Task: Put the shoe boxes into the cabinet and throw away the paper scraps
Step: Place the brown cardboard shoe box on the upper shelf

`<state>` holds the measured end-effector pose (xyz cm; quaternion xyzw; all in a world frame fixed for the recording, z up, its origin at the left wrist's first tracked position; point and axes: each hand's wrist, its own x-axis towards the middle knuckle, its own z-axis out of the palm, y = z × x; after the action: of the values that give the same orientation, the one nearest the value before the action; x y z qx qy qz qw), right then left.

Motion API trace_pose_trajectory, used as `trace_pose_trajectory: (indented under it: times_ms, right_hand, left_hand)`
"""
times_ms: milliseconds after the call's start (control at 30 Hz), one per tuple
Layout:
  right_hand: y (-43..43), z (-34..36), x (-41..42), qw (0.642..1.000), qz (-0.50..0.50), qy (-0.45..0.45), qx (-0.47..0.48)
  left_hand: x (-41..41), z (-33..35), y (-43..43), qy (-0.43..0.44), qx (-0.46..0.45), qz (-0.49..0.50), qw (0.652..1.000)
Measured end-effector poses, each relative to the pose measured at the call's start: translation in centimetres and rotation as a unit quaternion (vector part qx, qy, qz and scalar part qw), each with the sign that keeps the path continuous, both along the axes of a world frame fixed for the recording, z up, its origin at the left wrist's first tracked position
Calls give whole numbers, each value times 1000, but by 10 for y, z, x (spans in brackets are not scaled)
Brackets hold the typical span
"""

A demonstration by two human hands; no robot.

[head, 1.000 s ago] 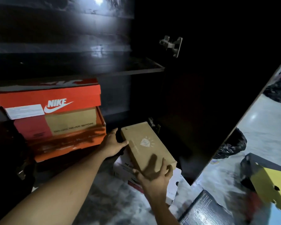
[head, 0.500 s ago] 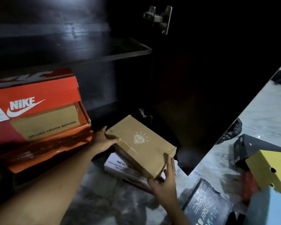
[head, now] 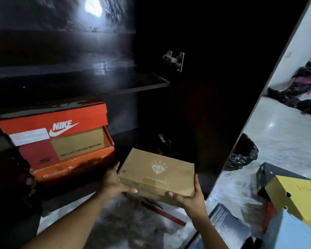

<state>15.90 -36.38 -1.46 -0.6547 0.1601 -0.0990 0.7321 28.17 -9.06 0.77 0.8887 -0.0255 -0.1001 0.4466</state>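
A brown cardboard shoe box [head: 158,172] with a pale diamond print on its lid hangs in the air before the open dark cabinet [head: 79,83]. My left hand [head: 113,184] grips its left end, thumb along the front edge. My right hand [head: 190,198] holds its near right corner from below, thumb up the side. Inside the cabinet at the left stands a stack of shoe boxes: an orange Nike box [head: 54,121] on top, a red and tan box [head: 68,150] under it, an orange one [head: 72,168] at the bottom.
A white shoe box with a red stripe [head: 167,209] lies on the floor under the held box. The open cabinet door [head: 223,105] stands at the right. Beyond it sit a black bag [head: 242,155], a yellow box [head: 298,196], a light blue box [head: 291,232] and dark boxes [head: 226,223].
Both hands have lifted the brown box off the white box and turned it level, its long side now facing me. The view has tilted up toward the shelves.
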Motion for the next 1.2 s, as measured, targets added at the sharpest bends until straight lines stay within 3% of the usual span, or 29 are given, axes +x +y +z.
trace_pose_trajectory:
  times_ms: [200, 367, 533, 700, 967, 1200]
  right_hand:
    - [-8, 66, -5, 998, 17, -47, -47]
    - [-4, 136, 9, 988, 13, -135, -71]
    - [5, 196, 32, 976, 3, -190, -110]
    - [-3, 245, 51, 967, -13, -208, -145]
    - [-6, 283, 66, 948, -56, -242, -199]
    - [27, 291, 111, 952, -25, -236, -194]
  left_hand:
    - [-8, 74, 0, -50, -152, -25, 987]
    - [-8, 142, 4, -126, -184, -33, 974]
    - [3, 213, 16, -214, -184, -8, 959]
    - [20, 259, 15, -238, -139, -7, 961]
    - [49, 293, 8, -286, -184, -17, 940]
    - [86, 296, 35, -265, -152, 11, 952]
